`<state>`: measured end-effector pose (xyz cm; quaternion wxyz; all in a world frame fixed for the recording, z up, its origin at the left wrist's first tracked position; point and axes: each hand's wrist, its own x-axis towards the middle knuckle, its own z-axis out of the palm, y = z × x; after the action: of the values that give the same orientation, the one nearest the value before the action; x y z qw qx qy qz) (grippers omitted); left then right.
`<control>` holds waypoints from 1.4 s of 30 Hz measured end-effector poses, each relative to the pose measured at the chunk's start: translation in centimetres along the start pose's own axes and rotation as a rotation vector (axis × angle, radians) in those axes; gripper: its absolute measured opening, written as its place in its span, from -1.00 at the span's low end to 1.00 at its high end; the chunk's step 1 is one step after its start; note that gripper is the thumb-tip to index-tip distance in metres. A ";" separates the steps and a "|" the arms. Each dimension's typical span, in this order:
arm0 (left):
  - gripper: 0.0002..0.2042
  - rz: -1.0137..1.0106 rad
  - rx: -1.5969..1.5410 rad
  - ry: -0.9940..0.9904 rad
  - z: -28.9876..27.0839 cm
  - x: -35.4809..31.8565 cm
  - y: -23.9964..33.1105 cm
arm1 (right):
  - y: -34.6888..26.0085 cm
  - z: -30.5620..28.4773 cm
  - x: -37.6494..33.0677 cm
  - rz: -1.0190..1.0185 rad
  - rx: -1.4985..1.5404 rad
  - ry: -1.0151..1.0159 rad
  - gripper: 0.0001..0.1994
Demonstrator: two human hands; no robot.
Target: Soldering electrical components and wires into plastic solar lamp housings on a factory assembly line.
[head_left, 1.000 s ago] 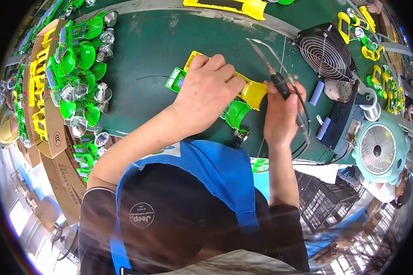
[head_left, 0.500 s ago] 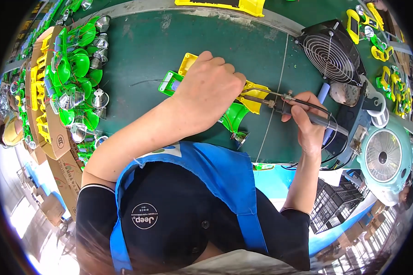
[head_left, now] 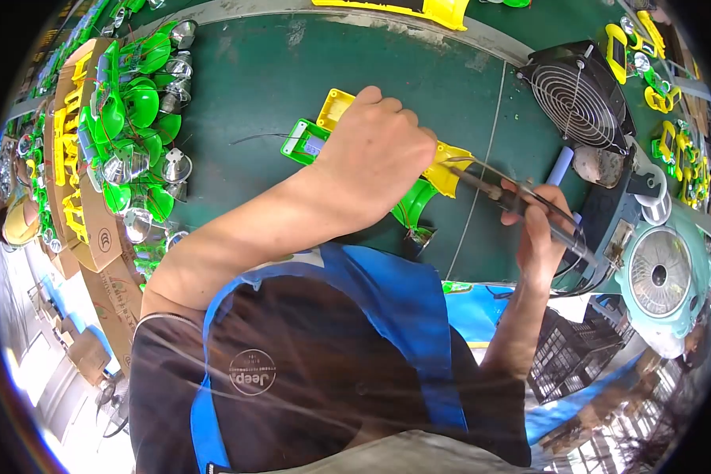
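Note:
My left hand (head_left: 379, 158) is closed in a fist over the middle of a yellow plastic shell (head_left: 452, 175), whose ends stick out on both sides. Its fingertips are hidden beneath. Under the same hand lies a green plastic shell (head_left: 297, 142) with a blue-grey part and a dark wire at one end; its flared end (head_left: 412, 207) holds a shiny reflector. My right hand (head_left: 539, 241) grips a soldering iron (head_left: 491, 189) with a thin feed tube alongside, blurred by motion. The iron's tip points left, over the yellow shell's right end, just right of my left fist.
Green lamp shells with reflectors (head_left: 141, 107) crowd the left, beside a cardboard box (head_left: 107, 229) with yellow parts. A black fan with a wire grille (head_left: 573, 95) stands at back right. A solder spool (head_left: 656, 207) and a turquoise fan (head_left: 660, 268) sit at right. Blue-grey cylinder (head_left: 561, 166) nearby.
The soldering iron has drawn back slightly to the right, so its tip sits farther from my left fist. The left hand keeps its hold, and the whole view has shifted a little.

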<state>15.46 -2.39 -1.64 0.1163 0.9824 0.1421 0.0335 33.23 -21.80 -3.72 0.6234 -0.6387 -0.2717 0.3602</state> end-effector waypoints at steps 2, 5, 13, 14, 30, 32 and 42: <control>-0.96 0.003 0.010 -0.010 -0.1 0.1 0.0 | 1.3 0.2 -0.8 -0.106 0.071 0.089 -0.66; -0.96 0.010 0.015 -0.012 -0.1 0.0 -0.1 | 1.5 3.1 -1.0 -0.238 0.025 0.135 -0.59; -0.96 0.004 -0.011 -0.019 0.2 0.1 0.0 | 3.2 7.3 -1.1 -0.263 -0.051 0.028 -0.65; -0.97 0.027 -0.024 0.073 0.6 0.0 -0.1 | 3.1 7.4 -1.1 -0.298 -0.098 0.053 -0.66; -0.36 -0.386 0.092 0.011 -3.9 -11.2 -4.9 | 3.7 7.3 -0.1 -0.312 0.038 0.178 -0.63; -0.53 -0.368 -0.193 0.091 -2.6 -12.5 -5.9 | 3.5 7.3 0.0 -0.314 0.030 0.179 -0.62; -0.78 -0.221 -0.895 0.255 -3.1 -11.5 -5.0 | 3.7 5.5 -2.9 -0.293 0.211 0.212 -0.65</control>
<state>2.73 -0.32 -0.17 0.5123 0.8029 0.2305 0.1993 26.70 -21.10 -6.80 0.7574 -0.5580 -0.2554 0.2232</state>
